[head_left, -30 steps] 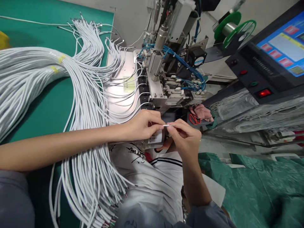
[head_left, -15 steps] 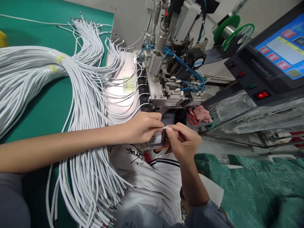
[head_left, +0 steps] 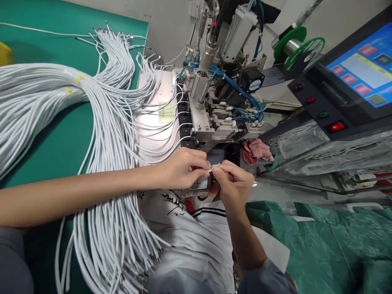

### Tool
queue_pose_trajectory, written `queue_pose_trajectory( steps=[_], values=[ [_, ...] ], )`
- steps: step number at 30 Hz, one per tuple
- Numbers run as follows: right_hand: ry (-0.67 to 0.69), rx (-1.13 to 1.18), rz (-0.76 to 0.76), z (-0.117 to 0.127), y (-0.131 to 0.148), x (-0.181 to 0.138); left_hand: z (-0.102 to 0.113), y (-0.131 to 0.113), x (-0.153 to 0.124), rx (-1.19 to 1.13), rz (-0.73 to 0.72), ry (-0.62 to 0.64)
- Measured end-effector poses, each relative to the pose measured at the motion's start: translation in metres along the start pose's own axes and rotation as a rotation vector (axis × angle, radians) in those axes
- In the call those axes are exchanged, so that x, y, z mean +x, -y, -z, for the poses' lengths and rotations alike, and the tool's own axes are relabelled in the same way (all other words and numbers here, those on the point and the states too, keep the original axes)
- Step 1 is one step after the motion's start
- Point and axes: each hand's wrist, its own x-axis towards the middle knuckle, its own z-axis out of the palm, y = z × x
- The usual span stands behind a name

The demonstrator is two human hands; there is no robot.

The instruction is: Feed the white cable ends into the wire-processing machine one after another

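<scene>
Green is covering the bench (head_left: 70, 141) that we are seeing left of the machine (head_left: 199, 118). White cables (head_left: 113, 151) are lying across that bench in thick bundles, and several of them are curving into the row of black holders (head_left: 185, 120) along the machine's left side. Right of the machine, a control panel (head_left: 346, 87) is showing a lit screen, and between panel and machine a green-flanged spool (head_left: 288, 47) is sitting.

Just on the near side of the machine, our left hand (head_left: 183, 167) and our right hand (head_left: 234, 181) are meeting, the left arm crossing above the cables. To the machine's lower right, a pink cloth (head_left: 259, 149) is lying beside red looped handles (head_left: 249, 158).

Smallest of all, a cable end (head_left: 214, 167) is spanning our fingertips, near the machine's front. Each grip is pinching it between thumb and finger with almost no gap; how many strands the right is holding, we are not managing to tell.

We are judging the step in hand to be fingertip work on that cable end. The next move, we are thinking, is calling for a light, steady pinch, the left anchoring while the right is handling the fine tip without bending it.
</scene>
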Motion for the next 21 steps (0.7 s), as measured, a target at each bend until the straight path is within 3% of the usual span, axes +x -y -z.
queue_pose_trajectory(
  steps=[5, 11, 13, 16, 18, 21],
  values=[
    [-0.085, -0.197, 0.187, 0.0, 0.005, -0.004, 0.005, -0.002, 0.001, 0.088, -0.047, -0.001],
    [0.171, -0.281, 0.154, 0.01, 0.011, 0.014, 0.02, -0.007, 0.007, 0.623, -0.157, 0.217],
    [0.123, -0.227, 0.164, 0.006, 0.007, 0.015, 0.019, -0.01, 0.008, 0.579, -0.101, 0.2],
    [-0.016, -0.164, 0.184, -0.004, 0.002, 0.011, 0.013, -0.011, 0.01, 0.3, 0.039, 0.102],
    [-0.064, -0.141, 0.147, -0.008, -0.002, 0.009, 0.011, -0.009, 0.01, 0.194, 0.067, 0.104],
    [-0.029, -0.115, -0.003, -0.007, -0.017, 0.014, 0.014, 0.001, 0.011, 0.353, 0.044, 0.203]
  ],
)
